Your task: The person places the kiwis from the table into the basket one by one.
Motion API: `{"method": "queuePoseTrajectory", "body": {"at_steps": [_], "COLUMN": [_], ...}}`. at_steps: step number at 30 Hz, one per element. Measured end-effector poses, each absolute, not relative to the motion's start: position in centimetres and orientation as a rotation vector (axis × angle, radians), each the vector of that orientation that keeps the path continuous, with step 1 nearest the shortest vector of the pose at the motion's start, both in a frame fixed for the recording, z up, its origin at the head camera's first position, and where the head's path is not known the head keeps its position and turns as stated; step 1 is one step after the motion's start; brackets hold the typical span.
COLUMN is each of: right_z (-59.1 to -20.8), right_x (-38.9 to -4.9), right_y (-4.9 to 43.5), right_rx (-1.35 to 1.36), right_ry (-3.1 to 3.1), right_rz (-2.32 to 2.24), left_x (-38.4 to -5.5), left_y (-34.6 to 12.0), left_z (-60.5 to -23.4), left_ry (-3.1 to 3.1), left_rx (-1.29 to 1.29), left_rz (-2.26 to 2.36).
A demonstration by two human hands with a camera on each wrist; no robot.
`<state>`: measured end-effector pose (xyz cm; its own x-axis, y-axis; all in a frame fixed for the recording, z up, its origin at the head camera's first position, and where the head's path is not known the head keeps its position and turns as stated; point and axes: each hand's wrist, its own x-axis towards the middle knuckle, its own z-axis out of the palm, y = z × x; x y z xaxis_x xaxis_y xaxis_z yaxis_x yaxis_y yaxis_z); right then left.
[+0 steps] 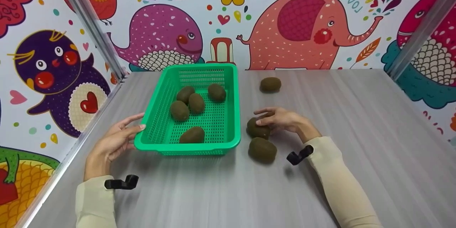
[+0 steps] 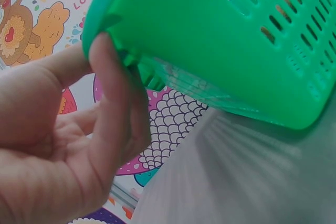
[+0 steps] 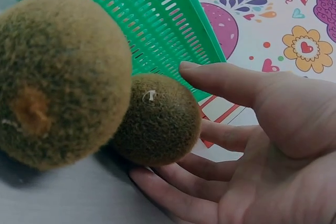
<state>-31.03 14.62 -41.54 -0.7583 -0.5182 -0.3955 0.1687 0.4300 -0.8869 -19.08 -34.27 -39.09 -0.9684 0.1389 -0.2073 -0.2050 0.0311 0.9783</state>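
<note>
My left hand [image 1: 115, 137] pinches the near left corner of the green plastic basket [image 1: 238, 114], thumb over the rim and fingers beneath it; the left wrist view shows this grip up close. Inside the basket lie several brown kiwis [image 1: 180, 110]. To its right, my right hand [image 1: 283, 119] reaches around a kiwi [image 3: 160, 124] on the table. In the right wrist view the thumb [image 3: 226, 77] extends above that kiwi and the loosely spread fingers are at its side. Another kiwi [image 1: 262, 150] lies just nearer to me, looming large in the right wrist view.
A single kiwi [image 1: 270, 84] sits farther back on the grey table [image 1: 356, 121], right of the basket. Cartoon-printed walls [image 1: 228, 17] enclose the back and sides, with metal posts [image 1: 91, 21] at the corners.
</note>
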Motion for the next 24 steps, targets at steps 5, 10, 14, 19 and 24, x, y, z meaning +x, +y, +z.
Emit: {"method": "queuePoseTrajectory", "body": {"at_steps": [5,10,14,19,24], "right_z": [-41.69,-41.36,-40.98,-40.90,-40.98], "right_x": [-31.06,-30.86,-30.59,-30.54,-30.73], "right_y": [14.50,14.37,14.30,14.37,14.52], "right_rx": [-0.311,-0.303,-0.276,-0.244,-0.226], "right_ry": [2.054,2.103,2.149,2.146,2.105], "right_rz": [-1.324,-1.270,-1.226,-1.221,-1.271], "left_x": [-18.97,-18.95,-19.00,-19.03,-19.08], "left_y": [-34.29,-34.28,-34.23,-34.17,-34.13], "left_z": [-38.99,-38.92,-38.90,-38.88,-38.89], "left_ry": [2.068,2.053,2.036,2.031,2.020], "left_rx": [-0.087,-0.098,-0.112,-0.122,-0.110], "left_rz": [2.018,2.030,2.040,2.040,2.047]}}
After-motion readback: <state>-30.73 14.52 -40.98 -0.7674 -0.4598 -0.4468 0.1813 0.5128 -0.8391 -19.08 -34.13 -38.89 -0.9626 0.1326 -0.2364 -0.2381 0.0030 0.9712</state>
